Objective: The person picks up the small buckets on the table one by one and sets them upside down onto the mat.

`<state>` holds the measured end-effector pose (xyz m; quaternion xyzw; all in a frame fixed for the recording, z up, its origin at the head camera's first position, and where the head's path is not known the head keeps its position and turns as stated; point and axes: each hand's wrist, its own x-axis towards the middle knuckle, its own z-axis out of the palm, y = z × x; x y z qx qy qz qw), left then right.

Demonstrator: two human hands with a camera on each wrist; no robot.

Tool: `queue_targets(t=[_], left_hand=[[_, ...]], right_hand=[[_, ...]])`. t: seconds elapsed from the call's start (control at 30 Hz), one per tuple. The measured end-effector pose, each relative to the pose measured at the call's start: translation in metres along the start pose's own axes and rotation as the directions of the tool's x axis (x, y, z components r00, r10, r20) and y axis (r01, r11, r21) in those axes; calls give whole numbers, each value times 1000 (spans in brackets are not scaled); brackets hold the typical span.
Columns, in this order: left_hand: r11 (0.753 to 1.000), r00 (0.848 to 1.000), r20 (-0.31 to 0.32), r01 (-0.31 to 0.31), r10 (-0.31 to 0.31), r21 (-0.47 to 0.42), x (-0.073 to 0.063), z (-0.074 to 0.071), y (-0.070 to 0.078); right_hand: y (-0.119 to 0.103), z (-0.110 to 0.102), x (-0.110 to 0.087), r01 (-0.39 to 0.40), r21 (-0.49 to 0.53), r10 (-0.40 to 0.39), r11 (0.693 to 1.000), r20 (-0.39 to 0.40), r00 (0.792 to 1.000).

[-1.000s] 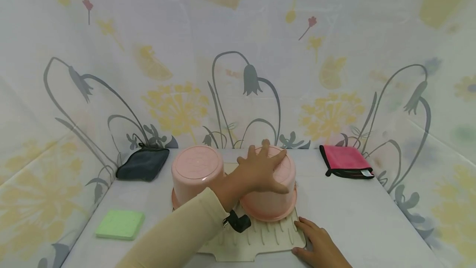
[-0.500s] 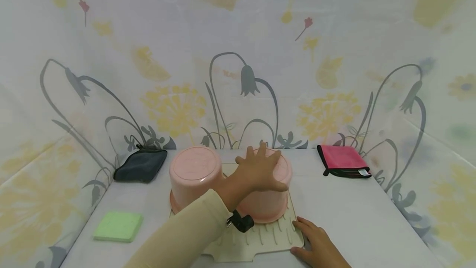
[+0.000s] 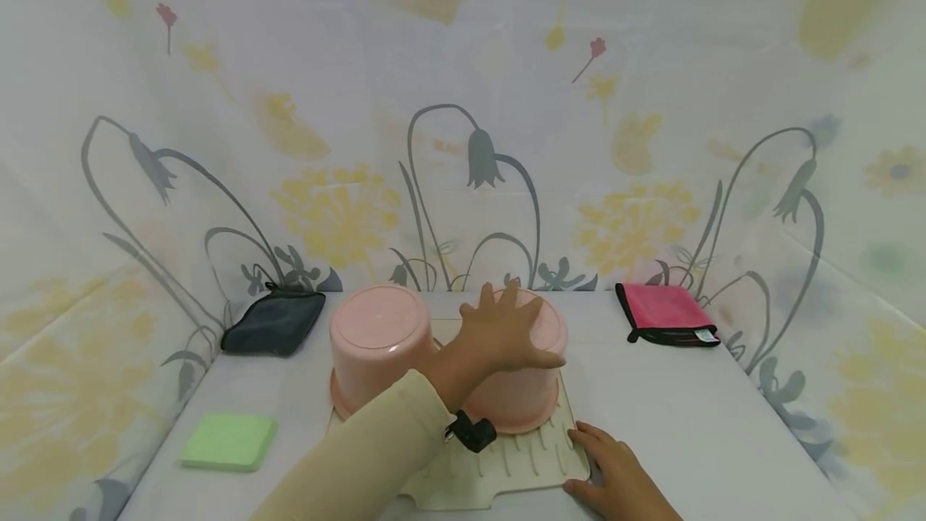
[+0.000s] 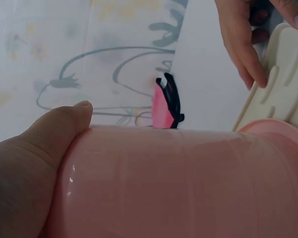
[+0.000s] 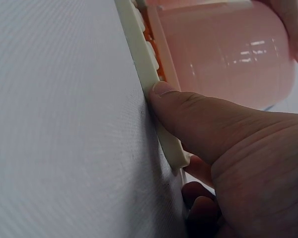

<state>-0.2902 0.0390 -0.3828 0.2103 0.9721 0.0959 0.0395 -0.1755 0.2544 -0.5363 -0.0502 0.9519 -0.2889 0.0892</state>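
Note:
Two pink plastic tubs stand upside down, side by side, on a cream ribbed draining board point(image 3: 535, 457). My left hand point(image 3: 499, 336) rests on the upturned base of the right tub point(image 3: 517, 396), its fingers spread wide. In the left wrist view, the left thumb point(image 4: 69, 121) lies along the base's edge. The left tub point(image 3: 379, 344) is partly covered by my forearm. At the board's near right corner, my right hand point(image 3: 618, 469) holds the edge, thumb on the front side and fingers along the right side. In the right wrist view, the right thumb point(image 5: 188, 111) presses the rim.
A light green sponge-like block point(image 3: 227, 441) lies at the left of the white table point(image 3: 687, 408). A dark zip pouch point(image 3: 273, 322) lies at the back left, a pink, black-edged pouch point(image 3: 665, 313) at the back right. A flower-patterned sheet point(image 3: 463, 207) hangs around the table.
The right tub sits slightly further left and lower in view, with my left hand still on it. The view itself has shifted a little; the right hand keeps its place at the board's corner.

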Motion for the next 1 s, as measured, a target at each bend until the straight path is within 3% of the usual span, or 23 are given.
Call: queue_targets(t=[0.3,0.47,0.7,0.8,0.9,1.0], left_hand=[[1000,999,-41,22,-23,-21,-4,1,-2],[1000,995,-103,-9,6,-29,-7,9,-6],[998,978,-204,-53,48,-19,-27,10,-16],[999,968,-249,-39,40,8,-40,0,-27],[1000,958,-285,-26,26,2,-58,-12,-47],[1000,953,-302,12,-12,-3,-75,-22,-73]], right_hand=[[0,0,7,-22,3,22,1000,23,999],[3,-1,9,-13,-11,14,1000,16,1000],[4,-10,3,-13,22,13,1000,27,1000],[3,-21,1,-84,54,83,995,22,996],[2,-39,3,-118,12,118,993,-9,993],[3,-62,6,-64,-100,56,993,-79,995]])
